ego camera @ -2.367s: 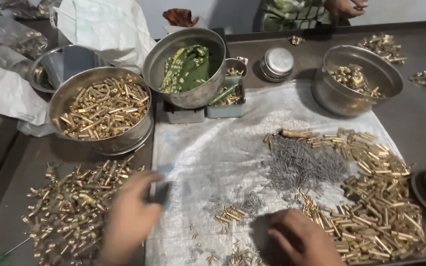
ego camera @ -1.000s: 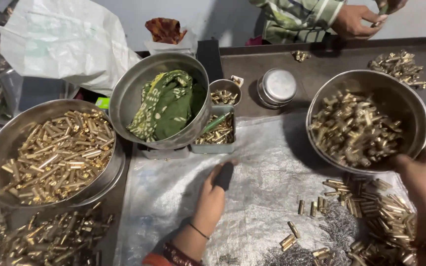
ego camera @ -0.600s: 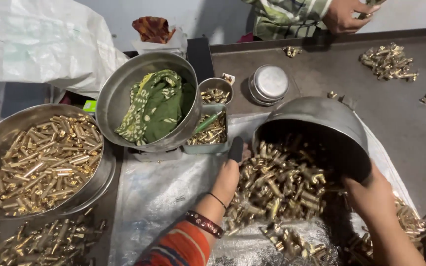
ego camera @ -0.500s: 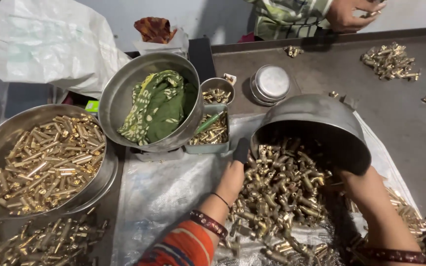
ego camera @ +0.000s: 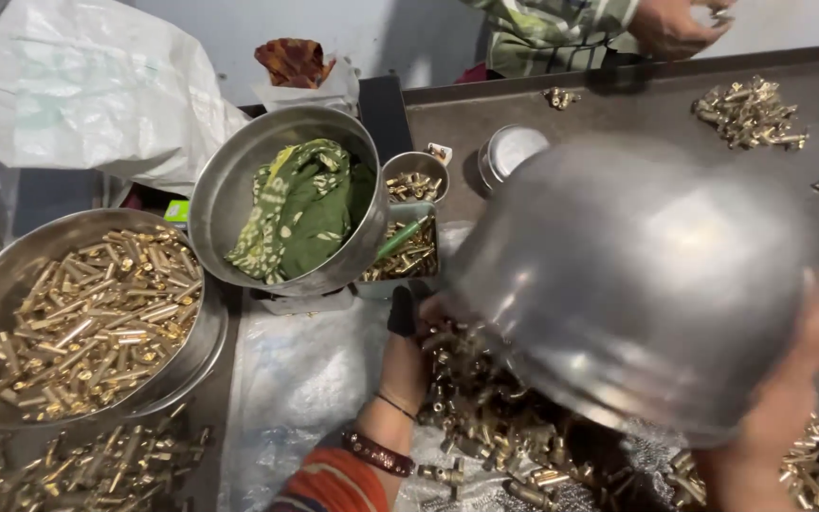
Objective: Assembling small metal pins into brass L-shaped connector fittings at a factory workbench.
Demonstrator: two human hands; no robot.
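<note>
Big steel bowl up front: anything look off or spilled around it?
The big steel bowl is overturned in the right hand, with small brass pieces heaped loose on the plastic sheet beneath.

Upturned steel bowl (ego camera: 637, 284) over brass pieces (ego camera: 485, 417)

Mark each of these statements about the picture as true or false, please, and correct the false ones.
1. The right hand holds the steel bowl tipped over, bottom up. True.
2. The left hand rests inside the pan of brass parts. False: it is on the plastic sheet, at the brass pile under the tipped bowl; the pan of brass parts stands apart at the left.
3. A green cloth lies in the pan behind. True.
4. The tipped bowl is full of brass parts. False: its inside cannot be seen; brass parts lie beneath it.
5. Another person's hand is at the far table edge. True.
</note>
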